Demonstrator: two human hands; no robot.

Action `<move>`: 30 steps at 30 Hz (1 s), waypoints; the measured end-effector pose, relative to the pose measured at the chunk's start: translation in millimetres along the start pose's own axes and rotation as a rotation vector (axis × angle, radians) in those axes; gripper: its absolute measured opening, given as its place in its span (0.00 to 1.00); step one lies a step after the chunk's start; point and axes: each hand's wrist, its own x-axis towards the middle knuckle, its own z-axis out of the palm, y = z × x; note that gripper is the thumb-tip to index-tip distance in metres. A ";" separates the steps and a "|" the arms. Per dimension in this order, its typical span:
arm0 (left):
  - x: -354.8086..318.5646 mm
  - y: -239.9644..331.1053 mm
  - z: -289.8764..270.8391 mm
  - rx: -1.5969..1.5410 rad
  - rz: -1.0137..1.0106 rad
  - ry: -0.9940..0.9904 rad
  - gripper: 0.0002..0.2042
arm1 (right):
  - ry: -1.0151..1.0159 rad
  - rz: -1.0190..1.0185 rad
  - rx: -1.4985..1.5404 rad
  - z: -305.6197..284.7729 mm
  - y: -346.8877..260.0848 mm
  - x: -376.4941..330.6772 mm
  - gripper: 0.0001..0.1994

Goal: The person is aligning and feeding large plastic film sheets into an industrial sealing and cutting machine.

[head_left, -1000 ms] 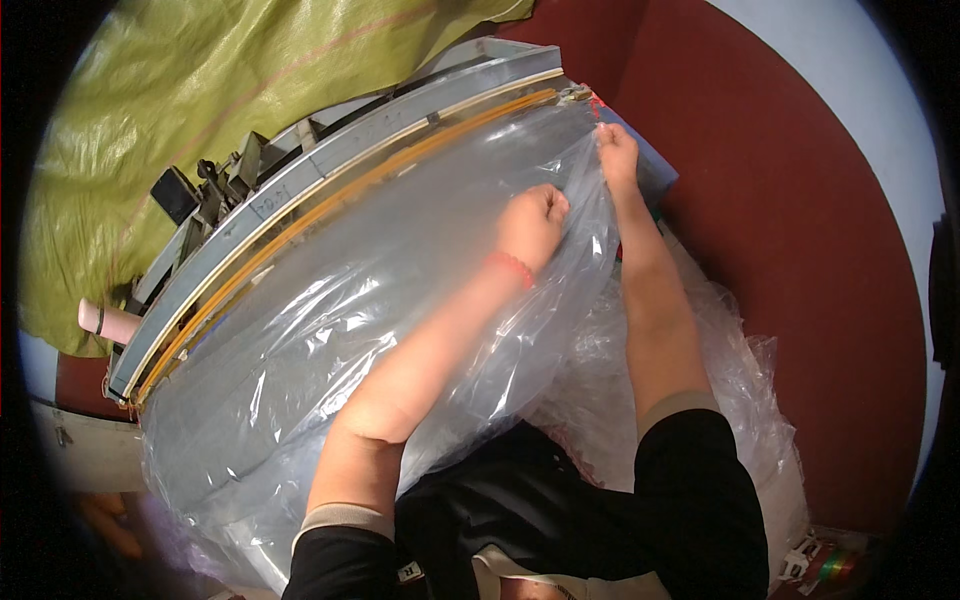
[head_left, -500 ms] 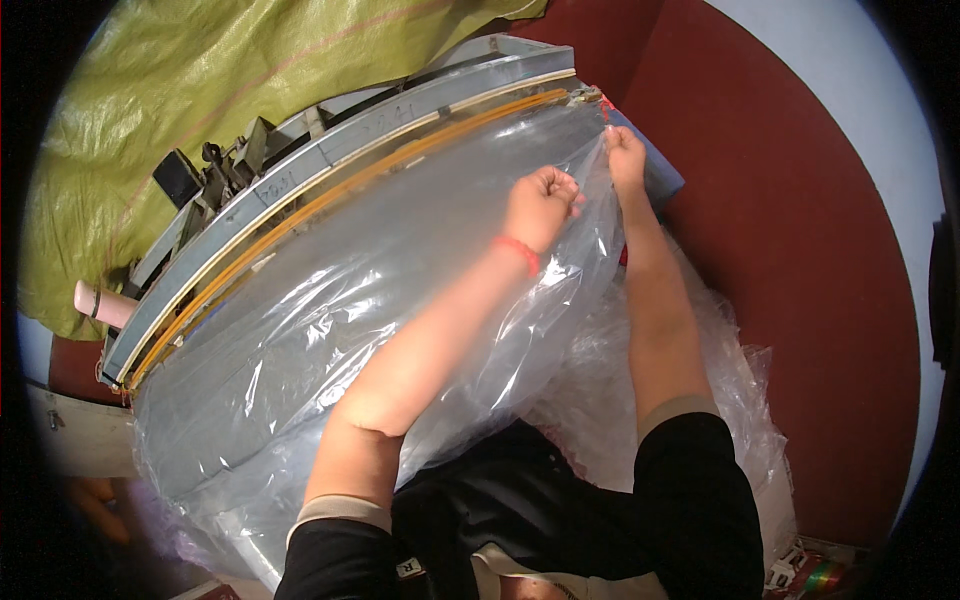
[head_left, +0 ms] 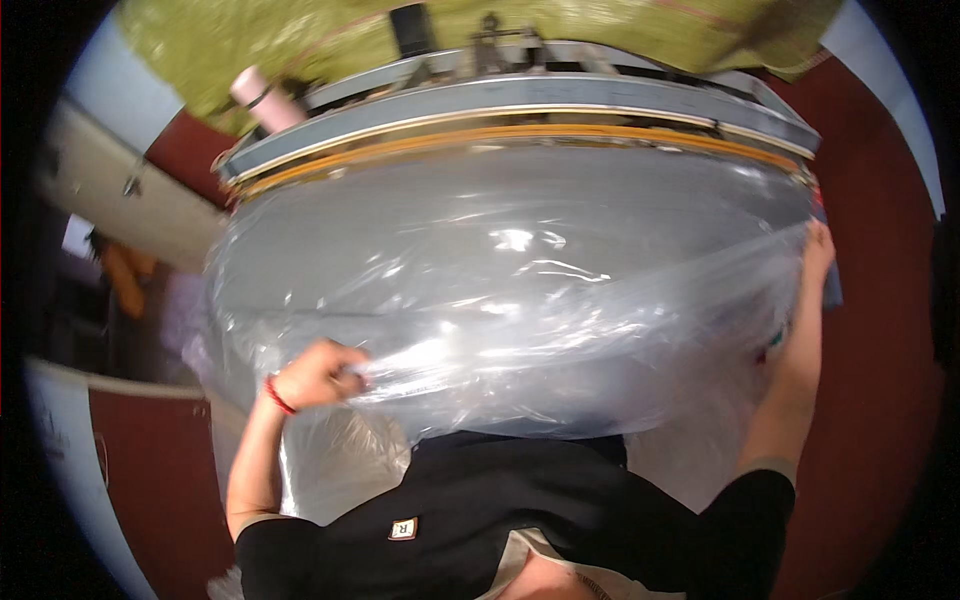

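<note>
A wide sheet of clear plastic film (head_left: 480, 240) spreads over a grey surface in front of my body. My left hand (head_left: 322, 375), with a red band at its wrist, is closed on the film's near left part and draws it into tight creases. Out at the far right, my right hand (head_left: 818, 248) pinches the film's edge close to the end of a long metal bar (head_left: 520, 98). Between both hands the film is stretched in shiny folds. An orange strip (head_left: 540, 132) runs along the bar's near side, above the film.
Behind the bar lies a yellow-green woven sheet (head_left: 330, 35). A pink bottle (head_left: 268, 100) stands at the bar's left end, and a black box-shaped part (head_left: 409, 30) rises behind it. More crumpled film (head_left: 350, 455) hangs near my body. A dark red wall (head_left: 880, 330) stands on the right.
My left hand has moved from near the right hand to the near left, now gripping the film. The right hand still pinches its edge. The view has turned, so the bar lies level.
</note>
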 end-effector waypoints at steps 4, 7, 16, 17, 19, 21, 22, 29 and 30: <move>-91.9 -28.0 -89.8 -0.047 -0.511 0.446 0.05 | -0.018 0.016 -0.113 14.3 11.2 5.0 0.13; -148.3 -91.8 -172.3 0.086 -0.324 0.753 0.06 | -0.047 0.049 -0.026 24.2 32.8 15.4 0.13; 11.7 -132.2 -70.5 0.743 -0.039 0.650 0.26 | 0.026 -0.070 -0.465 -18.6 46.7 12.5 0.14; -0.9 -187.6 -69.6 0.670 -0.172 0.721 0.26 | -0.011 -0.046 -0.429 -25.3 47.9 12.1 0.15; -11.1 -233.8 -80.2 0.588 -0.302 0.787 0.26 | -0.054 -0.005 -0.438 -33.5 48.4 11.8 0.15; -10.6 -242.2 -93.6 0.463 -0.357 0.788 0.25 | -0.019 -0.008 -0.431 -37.4 53.3 7.5 0.15; 0.7 -232.0 -92.8 0.463 -0.354 0.784 0.25 | 0.018 -0.010 -0.431 -38.6 55.3 6.3 0.15; 100.2 -129.9 -68.3 0.511 0.192 0.608 0.22 | 0.015 0.076 -0.389 -46.0 58.8 10.3 0.16; 108.4 -130.6 -69.7 0.509 0.201 0.608 0.22 | -0.012 0.082 -0.281 -51.5 64.9 12.5 0.16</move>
